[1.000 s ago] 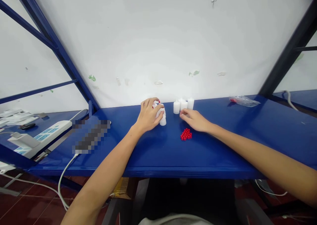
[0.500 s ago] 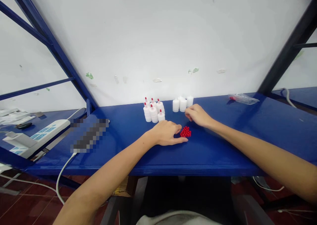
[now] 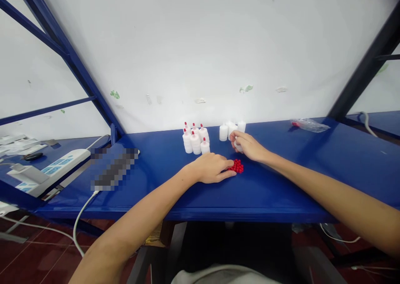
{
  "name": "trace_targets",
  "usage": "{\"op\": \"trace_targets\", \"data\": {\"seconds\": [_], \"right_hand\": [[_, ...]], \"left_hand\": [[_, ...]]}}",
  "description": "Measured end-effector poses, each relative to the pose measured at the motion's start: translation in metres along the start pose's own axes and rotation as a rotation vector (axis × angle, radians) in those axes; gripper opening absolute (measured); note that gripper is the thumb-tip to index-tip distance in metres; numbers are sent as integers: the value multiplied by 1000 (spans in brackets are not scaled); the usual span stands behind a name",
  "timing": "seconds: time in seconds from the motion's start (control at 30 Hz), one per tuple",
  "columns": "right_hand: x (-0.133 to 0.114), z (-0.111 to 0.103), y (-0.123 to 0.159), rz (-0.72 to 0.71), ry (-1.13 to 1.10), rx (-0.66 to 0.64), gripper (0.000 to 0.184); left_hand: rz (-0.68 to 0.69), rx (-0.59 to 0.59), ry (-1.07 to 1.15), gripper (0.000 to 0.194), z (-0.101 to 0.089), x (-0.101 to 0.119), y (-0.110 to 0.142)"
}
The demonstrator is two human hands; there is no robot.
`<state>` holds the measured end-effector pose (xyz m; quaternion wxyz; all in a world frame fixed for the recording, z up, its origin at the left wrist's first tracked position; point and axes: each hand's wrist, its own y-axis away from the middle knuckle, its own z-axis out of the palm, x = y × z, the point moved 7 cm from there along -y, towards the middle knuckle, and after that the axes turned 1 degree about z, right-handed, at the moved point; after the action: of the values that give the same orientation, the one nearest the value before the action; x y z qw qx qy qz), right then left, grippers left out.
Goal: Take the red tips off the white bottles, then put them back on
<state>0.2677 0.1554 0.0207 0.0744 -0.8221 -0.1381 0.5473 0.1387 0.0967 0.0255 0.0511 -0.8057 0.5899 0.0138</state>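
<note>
A tight cluster of small red caps (image 3: 238, 166) lies on the blue table (image 3: 156, 192). My left hand (image 3: 215, 168) rests beside them, thumb and fingers apart, its fingertips over the left side of the cluster. In my right hand (image 3: 248, 145) is a small white bottle (image 3: 238, 145), partly hidden by the curled fingers. Just behind that hand stand several white bottles without caps (image 3: 223, 132). To the left, several white bottles with red tips (image 3: 195, 142) stand in a group.
A clear plastic bag (image 3: 311, 125) with something red inside lies at the back right. On the left are a blurred-out dark device (image 3: 115, 169) with a white cable (image 3: 76, 225) and a white power strip (image 3: 67, 161). A white wall (image 3: 187, 46) rises behind the table.
My right hand has taken hold of a white bottle and drawn it slightly toward me from the group. The left fingers have moved onto the edge of the red caps.
</note>
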Motion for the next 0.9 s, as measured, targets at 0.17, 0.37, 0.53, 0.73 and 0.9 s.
{"op": "trace_targets", "data": {"seconds": [0.17,0.37,0.53,0.73,0.9], "right_hand": [[-4,1,-1,-30,161,5,16],[-11,0,0,-98,279,34,23],[-15,8,3,-125,307,-44,23],[-32,17,16,-228,300,-198,23],[-42,24,25,-297,131,-294,29]], "left_hand": [[-2,11,-22,40,-2,-1,2],[4,18,-44,29,-3,-1,3],[-24,22,-63,29,-2,-8,5],[-193,201,-101,31,-14,-26,8],[-207,298,-100,30,-17,-25,8]]}}
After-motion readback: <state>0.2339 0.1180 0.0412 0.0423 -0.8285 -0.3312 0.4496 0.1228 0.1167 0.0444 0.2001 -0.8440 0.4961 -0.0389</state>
